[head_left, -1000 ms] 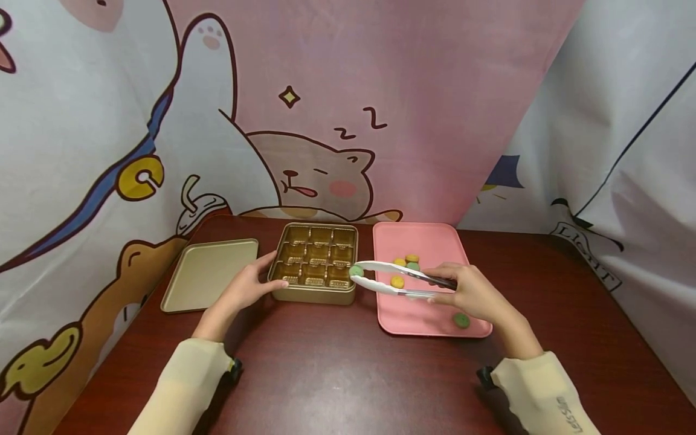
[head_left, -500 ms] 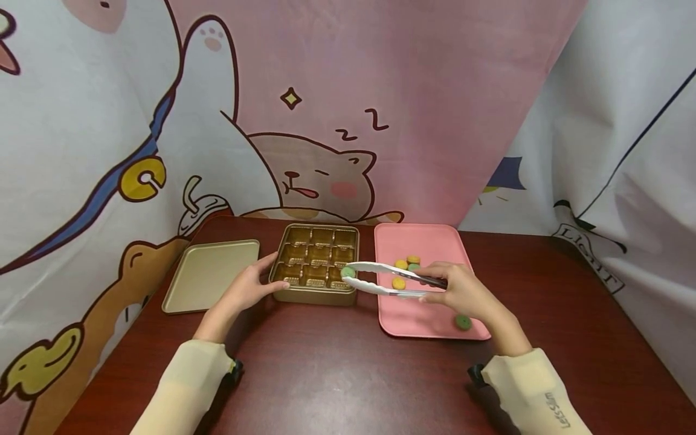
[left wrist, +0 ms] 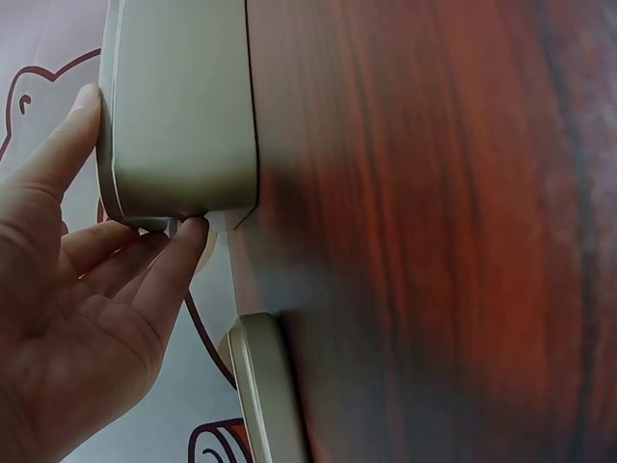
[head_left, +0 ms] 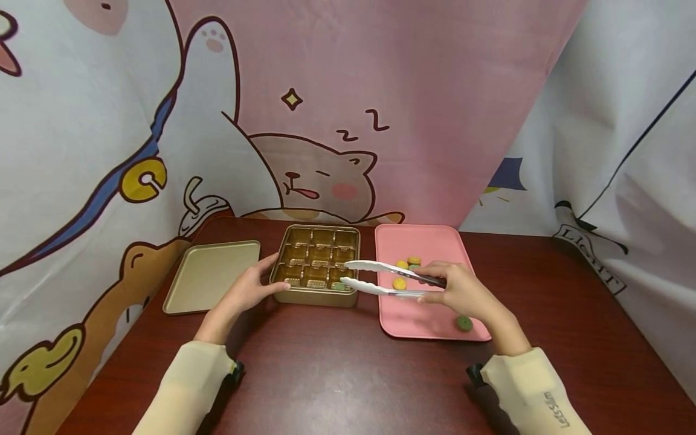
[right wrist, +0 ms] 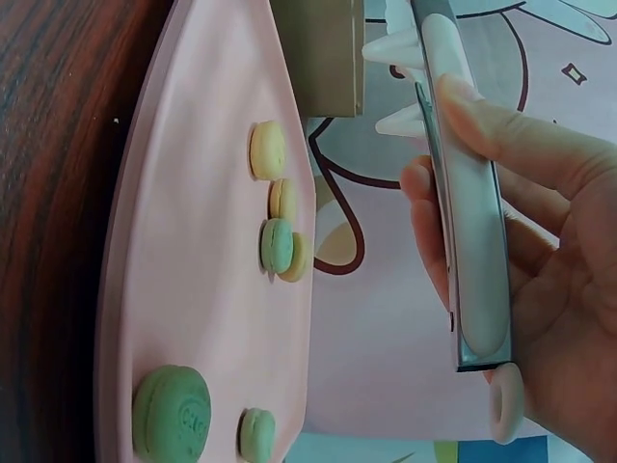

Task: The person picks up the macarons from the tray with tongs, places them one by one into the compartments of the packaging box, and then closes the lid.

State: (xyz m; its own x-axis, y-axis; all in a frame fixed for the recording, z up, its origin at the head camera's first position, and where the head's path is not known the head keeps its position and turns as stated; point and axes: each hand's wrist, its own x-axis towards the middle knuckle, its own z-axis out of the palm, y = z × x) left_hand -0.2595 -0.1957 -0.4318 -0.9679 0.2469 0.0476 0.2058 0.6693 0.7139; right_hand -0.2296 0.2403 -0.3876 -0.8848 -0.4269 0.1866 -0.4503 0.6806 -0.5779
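My left hand (head_left: 251,289) holds the left front corner of a square gold tin (head_left: 314,296), thumb at the rim and fingers against the side. A clear-walled insert divides the tin into several compartments. In its front right compartment lies a green macaron (head_left: 339,286). Above that compartment, the white tips of the tongs (head_left: 380,267) stand apart with nothing between them. My right hand (head_left: 459,287) grips the tongs by their handles, over the pink tray. The right wrist view shows my thumb on the handle of the tongs (right wrist: 477,231).
The pink tray (head_left: 429,327) bears several yellow macarons (head_left: 399,283) and green macarons, one green macaron (head_left: 464,323) near its front right corner. A flat gold lid (head_left: 209,275) lies left of the tin. Behind the table hangs a printed cloth (head_left: 435,121).
The tongs have moved left from the tin's right edge to above the front right compartment and spread apart. The green macaron has dropped from their tips into it. My left hand stays put.
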